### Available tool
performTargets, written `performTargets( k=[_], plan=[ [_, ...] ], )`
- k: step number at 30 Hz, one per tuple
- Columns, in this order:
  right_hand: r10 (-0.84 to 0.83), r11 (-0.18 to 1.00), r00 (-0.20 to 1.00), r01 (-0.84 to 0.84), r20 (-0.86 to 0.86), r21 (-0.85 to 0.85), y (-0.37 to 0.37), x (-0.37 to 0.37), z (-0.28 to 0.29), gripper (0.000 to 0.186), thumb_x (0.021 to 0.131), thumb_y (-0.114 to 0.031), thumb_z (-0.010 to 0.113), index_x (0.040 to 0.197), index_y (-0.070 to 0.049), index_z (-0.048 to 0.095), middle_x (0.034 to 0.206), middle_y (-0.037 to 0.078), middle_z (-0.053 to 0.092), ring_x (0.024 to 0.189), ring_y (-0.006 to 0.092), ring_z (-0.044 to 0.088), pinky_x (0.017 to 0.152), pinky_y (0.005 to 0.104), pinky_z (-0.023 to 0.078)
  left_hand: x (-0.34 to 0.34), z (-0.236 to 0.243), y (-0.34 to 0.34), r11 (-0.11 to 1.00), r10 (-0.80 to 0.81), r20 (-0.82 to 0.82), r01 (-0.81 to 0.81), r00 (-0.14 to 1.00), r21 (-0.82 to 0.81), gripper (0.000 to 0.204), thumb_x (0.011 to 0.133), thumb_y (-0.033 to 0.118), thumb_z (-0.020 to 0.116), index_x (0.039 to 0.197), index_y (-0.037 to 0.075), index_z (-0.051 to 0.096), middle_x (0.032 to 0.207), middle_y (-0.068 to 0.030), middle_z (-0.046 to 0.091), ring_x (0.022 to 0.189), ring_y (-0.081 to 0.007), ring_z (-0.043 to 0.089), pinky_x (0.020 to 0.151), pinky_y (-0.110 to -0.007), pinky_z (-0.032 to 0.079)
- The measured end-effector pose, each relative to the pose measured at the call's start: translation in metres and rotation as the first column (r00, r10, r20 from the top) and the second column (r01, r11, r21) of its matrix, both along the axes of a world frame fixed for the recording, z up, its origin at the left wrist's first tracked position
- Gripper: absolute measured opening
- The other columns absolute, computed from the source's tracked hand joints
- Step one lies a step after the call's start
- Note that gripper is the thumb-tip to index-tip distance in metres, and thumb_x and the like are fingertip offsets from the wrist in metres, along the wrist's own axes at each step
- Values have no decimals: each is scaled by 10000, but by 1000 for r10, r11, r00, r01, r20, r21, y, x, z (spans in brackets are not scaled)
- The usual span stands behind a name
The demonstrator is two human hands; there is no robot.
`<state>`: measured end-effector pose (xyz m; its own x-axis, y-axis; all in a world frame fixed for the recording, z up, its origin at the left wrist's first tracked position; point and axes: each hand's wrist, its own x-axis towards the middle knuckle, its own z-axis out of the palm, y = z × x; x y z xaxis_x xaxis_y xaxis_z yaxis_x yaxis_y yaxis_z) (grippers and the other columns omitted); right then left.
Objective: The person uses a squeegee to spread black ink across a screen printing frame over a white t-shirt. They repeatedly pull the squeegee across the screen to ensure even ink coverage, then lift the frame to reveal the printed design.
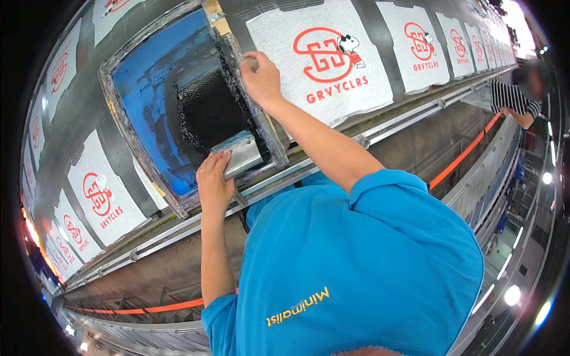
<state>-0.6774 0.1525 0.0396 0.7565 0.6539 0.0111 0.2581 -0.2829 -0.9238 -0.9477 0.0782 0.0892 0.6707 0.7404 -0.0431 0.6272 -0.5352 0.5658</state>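
Note:
A screen-printing frame (108, 89) with a blue mesh lies over the printing table, with a dark pool of glossy black ink (214, 104) on its right half. My left hand (215, 181) grips a metal squeegee (242, 156) near the frame's lower edge, its fingers over the squeegee's left end. My right hand (259, 80) holds the frame's upper right side with curled fingers and thumb. To either side lie white fabric pieces (365, 71) printed with a red emblem, some with a small black-and-white cartoon figure.
A long grey table (127, 127) carries rows of fabric pieces, with a metal rail (415, 117) along its near edge. An orange strip (457, 160) runs below. At the far right another person (504, 98) in a striped top reaches toward the rail. My blue-shirted body fills the lower middle.

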Motion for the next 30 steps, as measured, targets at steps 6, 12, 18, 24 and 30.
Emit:
performTargets(
  k=[6, 12, 18, 24, 30],
  plan=[
    [1, 988, 1000, 2, 21, -155, 13, -38, -4, 323, 968, -278, 676, 1238, -107, 721, 944, 212, 769, 882, 380, 750, 835, 466, 571, -42, 7, 61, 991, -122, -31, 120, 992, -56, 484, 808, 70, 808, 1284, 94, 728, 1289, -126, 748, 1228, -320, 679, 1165, -518, 412],
    [71, 982, 995, -57, 71, -182, 13, -39, -23, 382, 959, -330, 724, 1286, -136, 685, 940, 180, 767, 858, 355, 744, 822, 468, 565, -5, 22, 174, 991, -123, -25, 124, 992, 53, 355, 900, 198, 793, 1233, 78, 758, 1198, -137, 769, 1125, -365, 695, 995, -465, 495],
    [71, 964, 997, -58, 38, -259, 14, -41, -9, 381, 962, -325, 717, 1279, -116, 691, 840, 139, 736, 755, 282, 695, 775, 414, 547, 28, 14, 247, 991, -137, -69, 136, 988, -22, 324, 936, 273, 779, 1214, 107, 764, 1096, -169, 768, 1055, -411, 709, 912, -486, 547],
    [106, 993, 873, -68, 477, -95, 34, -30, -3, 437, 931, -351, 789, 1265, -81, 710, 950, 139, 749, 887, 311, 710, 834, 426, 554, 34, -7, 270, 991, -128, -211, 119, 969, -56, 281, 944, 312, 770, 1137, 108, 759, 1063, -170, 768, 1054, -424, 705, 910, -508, 546],
    [739, 651, 482, -688, 470, -320, 111, -44, 54, 211, 830, -193, 781, 897, -27, 669, 903, 205, 710, 928, 430, 699, 828, 544, 550, 37, -20, 277, 993, -114, -196, 120, 974, 20, 279, 932, 350, 782, 1099, 128, 757, 1002, -169, 772, 986, -428, 724, 851, -517, 570]
  ],
)
